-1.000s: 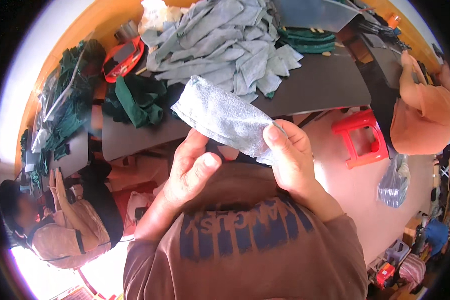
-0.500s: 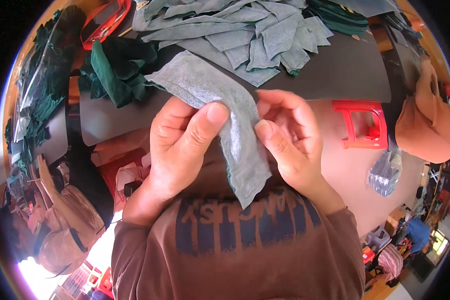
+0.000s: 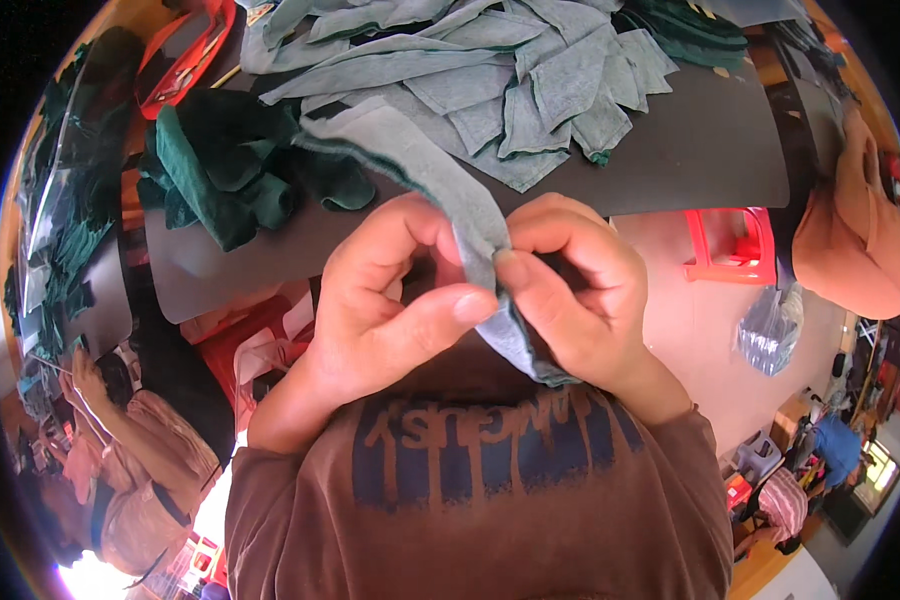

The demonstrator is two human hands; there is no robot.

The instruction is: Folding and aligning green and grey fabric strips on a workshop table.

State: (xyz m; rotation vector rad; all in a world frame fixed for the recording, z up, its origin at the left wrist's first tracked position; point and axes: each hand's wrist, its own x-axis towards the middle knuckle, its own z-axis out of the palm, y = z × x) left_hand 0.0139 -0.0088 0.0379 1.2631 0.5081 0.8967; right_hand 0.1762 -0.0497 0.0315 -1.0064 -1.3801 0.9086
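Note:
Between my hands hangs a narrow grey fabric strip (image 3: 440, 180) with a dark green side showing along its edge. My right hand (image 3: 582, 285) pinches the strip's edge between thumb and fingertips near its middle. My left hand (image 3: 385, 300) holds it from the other side, thumb lying across the cloth and fingers curled behind. The strip's upper end reaches over the table toward dark green velvety cloth (image 3: 225, 160); its lower end hangs folded below my right thumb. Beyond my hands lies a heap of similar grey pieces (image 3: 530, 80) on the dark table (image 3: 690, 150).
A red tray (image 3: 185, 60) sits at the far left, and stacked green pieces (image 3: 685, 35) at the far right. Right of the table are a red stool (image 3: 735, 245) and a clear plastic bag (image 3: 770, 330). Other people work on both sides, one in an orange top (image 3: 850, 240).
The strip has turned from its flat grey face to nearly edge-on, showing more green. My right hand has moved onto its edge and pinches it; my left thumb has slid lower.

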